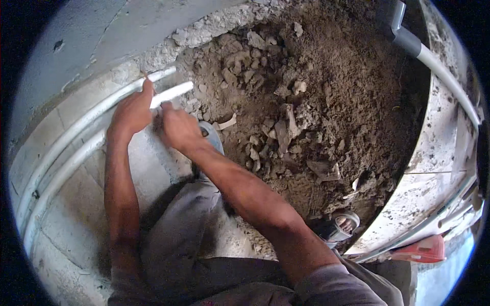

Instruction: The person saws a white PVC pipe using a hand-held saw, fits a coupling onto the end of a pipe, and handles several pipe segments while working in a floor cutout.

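Observation:
Two white pipes run side by side along the tiled ledge at the left. My left hand (131, 115) is closed around the nearer pipe (176, 92), whose free end sticks out past my fingers toward the dirt. The farther pipe (97, 109) lies behind that hand, close to the wall. Just under the nearer pipe, my right hand (179, 127) is curled into a fist, its knuckles beside the pipe. Some blur surrounds its fingertips, and whatever they hold is hidden.
A dug-out patch of brown soil and rubble (291, 127) fills the middle. Grey concrete wall (138, 30) rises at the back left. At the right, a white pipe with a grey elbow (408, 42) stands by a dirty white panel (434, 143). A red object (421, 250) lies lower right.

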A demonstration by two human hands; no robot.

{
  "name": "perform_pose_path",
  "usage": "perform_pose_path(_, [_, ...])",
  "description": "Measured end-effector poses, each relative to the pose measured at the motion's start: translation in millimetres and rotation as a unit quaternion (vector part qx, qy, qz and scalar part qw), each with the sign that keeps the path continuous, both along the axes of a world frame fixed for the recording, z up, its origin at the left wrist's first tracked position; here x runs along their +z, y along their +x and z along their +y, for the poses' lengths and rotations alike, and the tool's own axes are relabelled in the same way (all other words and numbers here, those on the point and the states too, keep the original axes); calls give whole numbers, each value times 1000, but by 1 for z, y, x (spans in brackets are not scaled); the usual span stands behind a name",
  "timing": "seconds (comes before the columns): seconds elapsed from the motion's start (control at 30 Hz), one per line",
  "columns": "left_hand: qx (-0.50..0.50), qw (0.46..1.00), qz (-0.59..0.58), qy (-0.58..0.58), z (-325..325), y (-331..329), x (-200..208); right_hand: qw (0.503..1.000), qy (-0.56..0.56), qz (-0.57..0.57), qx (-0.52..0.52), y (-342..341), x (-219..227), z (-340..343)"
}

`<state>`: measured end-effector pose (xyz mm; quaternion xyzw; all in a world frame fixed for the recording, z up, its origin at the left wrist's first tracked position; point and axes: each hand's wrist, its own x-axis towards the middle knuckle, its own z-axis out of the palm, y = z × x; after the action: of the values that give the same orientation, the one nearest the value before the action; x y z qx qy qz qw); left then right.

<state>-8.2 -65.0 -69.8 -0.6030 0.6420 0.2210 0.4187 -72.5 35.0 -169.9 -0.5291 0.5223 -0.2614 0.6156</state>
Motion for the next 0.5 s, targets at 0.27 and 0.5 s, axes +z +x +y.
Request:
perform_pose_path(0.27, [-21,1000,-20,-7,4,18,14,996,65,-1,66,-9,36,10])
perform_pose_path(0.5, [-5,999,-32,8,8,39,24,989,79,1,123,-12,50,40])
